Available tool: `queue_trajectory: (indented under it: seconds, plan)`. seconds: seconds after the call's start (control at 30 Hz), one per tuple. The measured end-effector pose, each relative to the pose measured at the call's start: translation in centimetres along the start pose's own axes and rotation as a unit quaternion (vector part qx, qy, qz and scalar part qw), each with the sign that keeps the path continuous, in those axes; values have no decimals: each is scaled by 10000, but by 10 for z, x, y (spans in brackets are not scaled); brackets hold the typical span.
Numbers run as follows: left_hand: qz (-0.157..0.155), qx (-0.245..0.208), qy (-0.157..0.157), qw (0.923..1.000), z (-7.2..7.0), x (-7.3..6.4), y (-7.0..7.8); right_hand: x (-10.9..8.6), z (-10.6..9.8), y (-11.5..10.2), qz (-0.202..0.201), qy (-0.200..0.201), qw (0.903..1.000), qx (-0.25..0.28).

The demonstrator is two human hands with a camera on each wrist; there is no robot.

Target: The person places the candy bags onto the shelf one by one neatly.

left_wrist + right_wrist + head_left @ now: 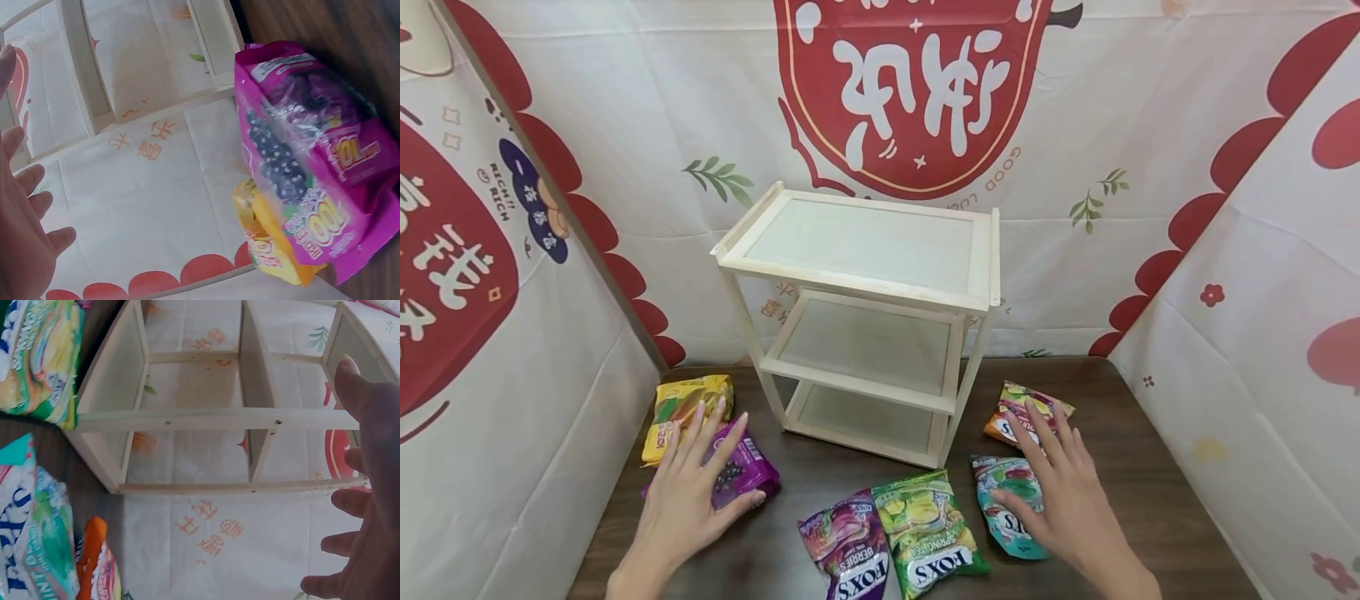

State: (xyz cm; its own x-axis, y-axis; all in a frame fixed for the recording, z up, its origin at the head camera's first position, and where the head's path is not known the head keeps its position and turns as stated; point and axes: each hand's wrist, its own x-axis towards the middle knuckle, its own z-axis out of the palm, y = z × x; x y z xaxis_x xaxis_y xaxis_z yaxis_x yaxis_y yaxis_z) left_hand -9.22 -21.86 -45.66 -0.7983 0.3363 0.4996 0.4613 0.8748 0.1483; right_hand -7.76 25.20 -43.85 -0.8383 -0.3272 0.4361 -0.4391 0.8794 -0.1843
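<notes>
On the dark table (820, 475) before the wooden shelf (865, 325), my left hand (688, 492) lies flat, fingers relaxed, over the purple bag (741, 471); my right hand (1063, 492), fingers spread, covers the teal bag (1007, 500).

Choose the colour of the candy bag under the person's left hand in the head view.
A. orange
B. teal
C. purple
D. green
C: the left hand lies with straight fingers over the purple bag, beside the yellow bag; the teal bag is under the right hand.
</notes>
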Motion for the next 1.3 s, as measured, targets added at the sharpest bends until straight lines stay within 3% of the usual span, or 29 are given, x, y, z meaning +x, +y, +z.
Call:
queue_trajectory:
  seconds: [0.23, 0.53, 0.9, 1.07, 1.3]
  plan:
    - [212, 38, 186, 9996, -5, 15, -4, 16, -6, -7, -380, 275, 9978, 463]
    - [404, -99, 871, 9953, -16, 42, -11, 40, -18, -16, -522, 670, 9945, 617]
    - [818, -209, 1273, 9883, -50, 87, -13, 64, -30, -27, -1163, 1727, 9726, 1037]
    - [997, -230, 1498, 9834, -60, 104, -15, 78, -36, -30, -1427, 1954, 9643, 1075]
    - [1127, -524, 1715, 9773, -76, 132, -12, 93, -47, -38, -1407, 2098, 9614, 1087]
